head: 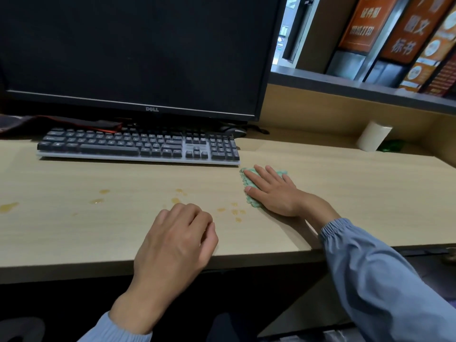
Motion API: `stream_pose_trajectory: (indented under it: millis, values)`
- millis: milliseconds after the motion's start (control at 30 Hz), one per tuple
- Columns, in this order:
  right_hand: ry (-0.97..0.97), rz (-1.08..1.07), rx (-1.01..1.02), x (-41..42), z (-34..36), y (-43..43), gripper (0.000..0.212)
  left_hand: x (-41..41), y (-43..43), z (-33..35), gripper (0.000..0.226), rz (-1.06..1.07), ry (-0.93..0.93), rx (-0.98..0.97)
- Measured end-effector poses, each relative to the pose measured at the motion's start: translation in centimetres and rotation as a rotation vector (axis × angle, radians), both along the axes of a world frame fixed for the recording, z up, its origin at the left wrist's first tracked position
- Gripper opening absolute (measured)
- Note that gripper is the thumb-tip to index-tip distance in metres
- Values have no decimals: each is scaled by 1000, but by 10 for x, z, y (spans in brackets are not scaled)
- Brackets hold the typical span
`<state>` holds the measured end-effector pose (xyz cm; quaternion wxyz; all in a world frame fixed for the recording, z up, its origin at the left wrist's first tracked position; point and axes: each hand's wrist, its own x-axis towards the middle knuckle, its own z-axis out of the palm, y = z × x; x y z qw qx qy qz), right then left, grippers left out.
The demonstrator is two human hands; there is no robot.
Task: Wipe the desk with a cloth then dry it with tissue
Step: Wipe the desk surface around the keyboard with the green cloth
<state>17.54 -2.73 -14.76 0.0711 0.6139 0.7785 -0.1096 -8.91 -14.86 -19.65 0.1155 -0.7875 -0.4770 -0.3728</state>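
Hands, two of them, lie over one pale wooden bench. The right hand lies flat, fingers straight and spread, pressing one green cloth onto the bench just in front of the right end of the single keyboard. The left hand hovers or rests well in front of the keyboard's middle, near the bench's front edge, fingers loosely curled and holding nothing. Some nine amber spots dot the wood in front of the keyboard, from its left end across to just left of the cloth. One roll of tissue stands tilted far to the keyboard's right, against the back wall. One dark monitor stands behind the keyboard, and one mouse sits behind its right end.
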Motion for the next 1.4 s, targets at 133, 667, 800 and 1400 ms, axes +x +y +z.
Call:
stream_pose_trajectory:
  millis: [133, 667, 800, 1400]
  values:
    - [-7, -18, -2, -1, 2, 24, 63, 1, 0, -2, 17, -4, 5, -15]
    - [-61, -85, 1, -4, 11, 108, 63, 5, 4, 3, 18, -6, -40, -137]
    - [-56, -98, -4, -4, 13, 121, 63, 5, 4, 3, 19, -31, -30, -85]
    - [-14, -18, 16, 2, 8, 5, 61, 0, 4, -1, 19, -53, -57, -129]
